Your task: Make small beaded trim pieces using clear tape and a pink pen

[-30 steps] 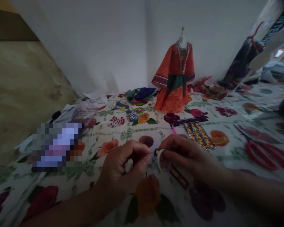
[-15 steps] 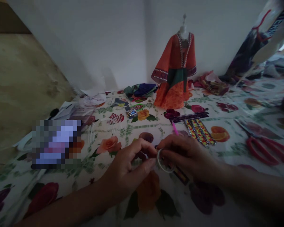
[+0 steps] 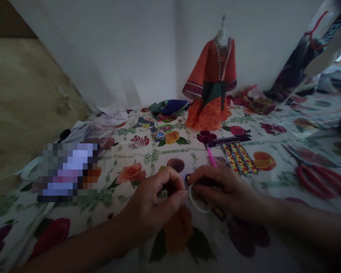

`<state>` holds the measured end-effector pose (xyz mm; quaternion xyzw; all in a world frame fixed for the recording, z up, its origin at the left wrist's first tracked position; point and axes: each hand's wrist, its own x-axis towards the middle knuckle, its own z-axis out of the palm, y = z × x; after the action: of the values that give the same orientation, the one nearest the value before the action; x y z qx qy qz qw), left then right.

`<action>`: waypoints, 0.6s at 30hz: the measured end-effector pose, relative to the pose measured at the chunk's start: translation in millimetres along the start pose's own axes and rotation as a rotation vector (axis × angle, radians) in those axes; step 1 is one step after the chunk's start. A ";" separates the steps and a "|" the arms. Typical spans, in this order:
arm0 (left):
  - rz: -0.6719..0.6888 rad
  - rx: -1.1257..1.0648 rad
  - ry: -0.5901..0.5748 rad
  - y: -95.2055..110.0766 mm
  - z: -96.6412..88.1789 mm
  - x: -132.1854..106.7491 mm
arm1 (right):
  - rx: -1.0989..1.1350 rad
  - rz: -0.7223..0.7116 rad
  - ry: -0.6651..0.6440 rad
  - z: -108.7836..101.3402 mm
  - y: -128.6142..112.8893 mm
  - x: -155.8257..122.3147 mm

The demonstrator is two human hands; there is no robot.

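Note:
My left hand (image 3: 161, 197) is closed in a pinch, thumb against forefinger; anything between the tips is too small to make out. Close beside it on the right, my right hand (image 3: 224, 189) pinches a thin white loop (image 3: 200, 208) that hangs below its fingertips. Under the right hand lies a dark patterned strip (image 3: 219, 213), partly covered by the fingers. A pink pen-like stick (image 3: 211, 156) lies just behind that hand, beside several yellow-and-red trim strips (image 3: 240, 159) and a dark beaded strip (image 3: 229, 140).
A small dress form in an orange and green outfit (image 3: 208, 87) stands at the back by the wall. Red-handled scissors (image 3: 315, 178) lie at right, a blurred-out phone-like device (image 3: 66, 172) at left. Bead strips (image 3: 110, 159), a jewelled piece (image 3: 158, 135) and cloth scraps (image 3: 170, 108) lie on the flowered tablecloth (image 3: 147, 246).
The white loop hangs slightly lower and looks wider than before. My right fingers have shifted a little, showing more of the dark strip's end; the left hand stays nearly in place.

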<state>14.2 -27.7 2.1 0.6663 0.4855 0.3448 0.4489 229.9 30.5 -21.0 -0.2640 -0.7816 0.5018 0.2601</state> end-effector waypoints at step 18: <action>0.012 0.117 0.073 -2.3 5.2 2.8 | 0.076 0.132 -0.186 0.5 -23.1 -1.8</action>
<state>18.8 -26.2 -1.9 0.6813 0.5169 0.3424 0.3891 227.4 20.7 -0.2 -0.2569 -0.7638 0.5693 0.1627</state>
